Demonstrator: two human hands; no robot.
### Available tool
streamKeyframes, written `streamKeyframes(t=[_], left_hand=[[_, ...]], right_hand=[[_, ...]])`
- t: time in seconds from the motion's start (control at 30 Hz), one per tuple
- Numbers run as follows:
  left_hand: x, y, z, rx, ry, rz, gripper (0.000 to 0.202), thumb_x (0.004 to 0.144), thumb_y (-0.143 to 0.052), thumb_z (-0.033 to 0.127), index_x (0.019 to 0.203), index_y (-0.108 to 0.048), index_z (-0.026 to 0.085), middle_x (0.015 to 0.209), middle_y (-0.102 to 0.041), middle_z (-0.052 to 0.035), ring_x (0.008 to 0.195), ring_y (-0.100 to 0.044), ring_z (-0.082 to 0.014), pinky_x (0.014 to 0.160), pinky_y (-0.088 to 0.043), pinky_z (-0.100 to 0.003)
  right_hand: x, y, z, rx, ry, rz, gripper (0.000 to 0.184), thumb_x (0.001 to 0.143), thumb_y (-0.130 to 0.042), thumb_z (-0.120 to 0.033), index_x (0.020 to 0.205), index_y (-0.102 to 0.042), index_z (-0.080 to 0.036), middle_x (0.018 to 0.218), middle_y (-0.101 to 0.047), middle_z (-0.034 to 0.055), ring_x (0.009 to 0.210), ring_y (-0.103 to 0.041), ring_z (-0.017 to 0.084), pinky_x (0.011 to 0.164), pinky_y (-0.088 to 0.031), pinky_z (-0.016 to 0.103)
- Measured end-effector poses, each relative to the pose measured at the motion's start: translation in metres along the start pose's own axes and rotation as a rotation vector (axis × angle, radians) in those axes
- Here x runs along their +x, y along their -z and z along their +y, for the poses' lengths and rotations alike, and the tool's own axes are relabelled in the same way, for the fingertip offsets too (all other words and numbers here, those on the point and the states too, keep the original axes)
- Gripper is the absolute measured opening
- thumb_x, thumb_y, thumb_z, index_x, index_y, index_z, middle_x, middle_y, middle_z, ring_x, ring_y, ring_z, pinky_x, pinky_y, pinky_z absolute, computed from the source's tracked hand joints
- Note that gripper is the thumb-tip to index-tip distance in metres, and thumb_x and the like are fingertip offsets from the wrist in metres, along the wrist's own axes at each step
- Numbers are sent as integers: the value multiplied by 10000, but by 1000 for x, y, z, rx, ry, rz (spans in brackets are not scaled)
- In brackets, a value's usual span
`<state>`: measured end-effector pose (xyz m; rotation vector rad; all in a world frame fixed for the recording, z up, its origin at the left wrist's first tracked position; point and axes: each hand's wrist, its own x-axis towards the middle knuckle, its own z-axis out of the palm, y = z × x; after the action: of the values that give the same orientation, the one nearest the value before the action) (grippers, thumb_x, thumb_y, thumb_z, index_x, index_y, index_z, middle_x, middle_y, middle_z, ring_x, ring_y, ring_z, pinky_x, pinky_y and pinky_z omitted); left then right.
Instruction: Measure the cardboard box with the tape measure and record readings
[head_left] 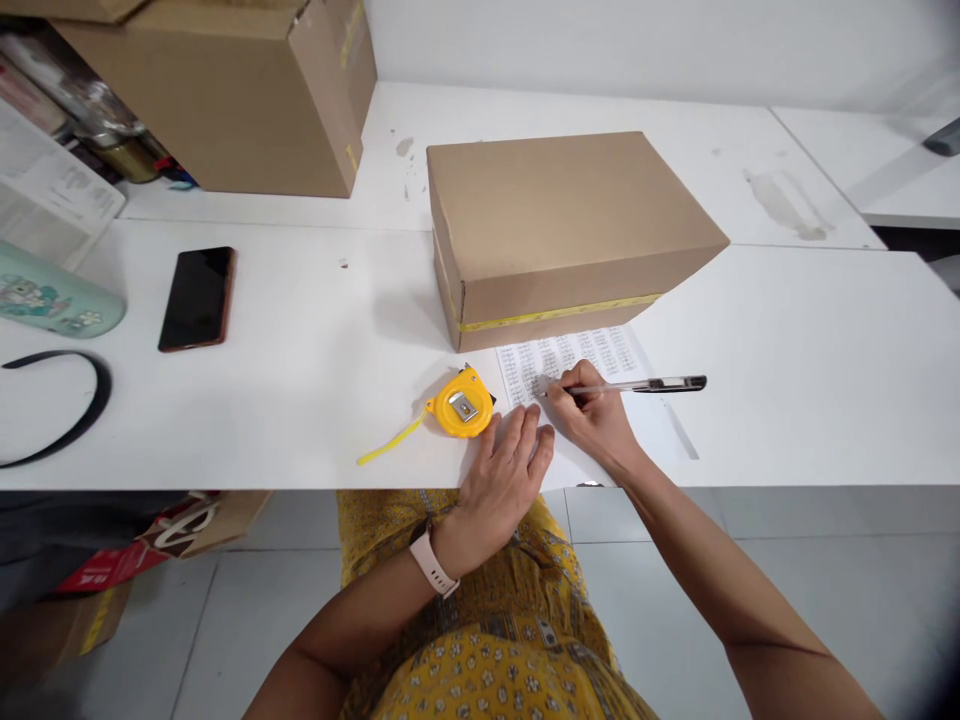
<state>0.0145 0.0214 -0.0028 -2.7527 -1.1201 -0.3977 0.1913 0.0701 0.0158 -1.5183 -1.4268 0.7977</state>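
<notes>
My right hand [598, 418] is closed around a pen [649, 385], its tip touching a paper sheet [664, 425] covered in rows of writing. Flat on the sheet's left edge lies my left hand [512, 465], palm down with fingers stretched out. Just left of those fingertips is a yellow tape measure [452, 417] with a yellow strap. Behind the sheet stands a closed cardboard box [570, 215] with yellow tape along its side; it seems to cover the sheet's far edge.
A black phone [197, 298], a mint-green bottle [60, 290] and a dark curved band [94, 405] lie at the left of the white table [810, 380]. A larger cardboard box [217, 95] stands back left, beside assorted items. Paper bags [217, 525] sit below the table.
</notes>
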Motion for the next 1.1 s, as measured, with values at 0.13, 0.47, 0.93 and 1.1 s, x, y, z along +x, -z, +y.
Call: streamKeyframes(t=[0.13,0.47,0.93,1.1], left_hand=[[0,0,0,5,1,12,406,1022,-552,183,1420,-603,121,1541,-552,-182,1424,-510,-305,1173,-424,-502],[0,2,-1,12,-10,26,397,1022,-535,171,1405,-612,100,1534,-559,-187,1416,-518,-311,1164,-438,-501],[0,4,-1,-18,-11,9,404,1026,-530,166,1417,-604,99,1540,-548,-195,1423,-510,-319,1166,-441,-510],[-1,3,-1,-26,-8,11,413,1025,-529,165,1429,-590,102,1551,-535,-194,1445,-487,-315,1186,-420,-508]], right_hand=[[0,0,1,20,-5,-16,234,869,-656,-289,732,-471,-246,579,-413,-71,510,-372,100,483,-301,274],[0,0,-2,21,-18,-9,231,852,-665,-274,729,-473,-245,580,-420,-69,522,-378,102,495,-302,274],[-1,1,-2,16,-29,6,219,848,-651,-268,721,-474,-248,594,-426,-64,534,-382,107,507,-313,278],[-1,1,-2,20,-24,28,200,851,-641,-245,726,-484,-245,601,-442,-63,540,-389,106,519,-317,280]])
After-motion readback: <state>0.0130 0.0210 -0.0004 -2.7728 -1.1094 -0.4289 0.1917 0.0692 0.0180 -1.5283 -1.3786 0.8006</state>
